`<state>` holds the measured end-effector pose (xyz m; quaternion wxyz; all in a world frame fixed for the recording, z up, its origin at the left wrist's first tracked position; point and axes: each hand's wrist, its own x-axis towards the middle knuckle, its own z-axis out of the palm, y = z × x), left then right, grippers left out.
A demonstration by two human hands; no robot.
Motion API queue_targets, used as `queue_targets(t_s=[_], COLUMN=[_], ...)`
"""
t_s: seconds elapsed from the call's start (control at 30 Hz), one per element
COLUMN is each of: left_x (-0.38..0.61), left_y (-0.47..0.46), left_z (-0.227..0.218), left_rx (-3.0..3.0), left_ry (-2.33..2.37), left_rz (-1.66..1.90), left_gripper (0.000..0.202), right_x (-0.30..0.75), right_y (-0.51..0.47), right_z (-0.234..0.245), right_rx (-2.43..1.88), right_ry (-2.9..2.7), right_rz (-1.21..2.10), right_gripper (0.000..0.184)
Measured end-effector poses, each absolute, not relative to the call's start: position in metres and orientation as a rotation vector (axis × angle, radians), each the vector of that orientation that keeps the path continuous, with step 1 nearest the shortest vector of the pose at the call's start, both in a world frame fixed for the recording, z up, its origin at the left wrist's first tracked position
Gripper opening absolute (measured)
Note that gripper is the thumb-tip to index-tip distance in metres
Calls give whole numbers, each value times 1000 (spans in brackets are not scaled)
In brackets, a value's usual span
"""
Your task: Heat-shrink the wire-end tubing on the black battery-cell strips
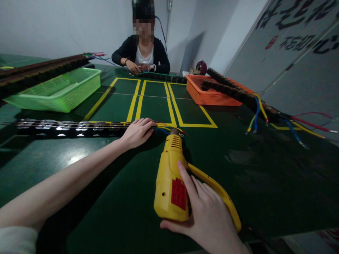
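My right hand (205,211) grips a yellow heat gun (171,173) with a red label, lying low over the green table (119,197), its nozzle pointing away from me. The nozzle sits close to the coloured wire ends (169,128) of a long black strip (69,127) studded with shiny pieces. My left hand (137,132) lies on the right end of that strip, fingers curled over it beside the wires. The strip runs off to the left across the table.
A green basket (59,90) stands at the back left under long dark strips (39,68). An orange basket (212,91) at the back right carries more strips with loose wires (258,113). Yellow tape lines (156,102) mark the table. A person (141,53) sits opposite.
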<state>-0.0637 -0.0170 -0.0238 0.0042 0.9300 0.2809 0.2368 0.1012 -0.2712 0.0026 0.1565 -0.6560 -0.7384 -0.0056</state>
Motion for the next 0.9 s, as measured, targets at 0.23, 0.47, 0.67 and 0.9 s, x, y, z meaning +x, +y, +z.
queue_targets(t_s=[0.23, 0.47, 0.67, 0.9], left_x=[-59, -43, -44, -46], left_y=[1, 35, 34, 35], left_z=[-9, 0, -4, -6], left_rx=[2603, 2500, 2420, 2375], left_ry=[916, 883, 928, 876], left_rz=[659, 406, 485, 562], left_gripper=[41, 44, 45, 43], right_x=[101, 88, 72, 59], right_y=[-269, -260, -251, -245], right_z=[2, 6, 3, 4], right_rx=[-1873, -1881, -1818, -1765], right_ry=[-2116, -2164, -2153, -2200], right_rz=[-8, -11, -62, 26], right_gripper=[128, 126, 124, 114])
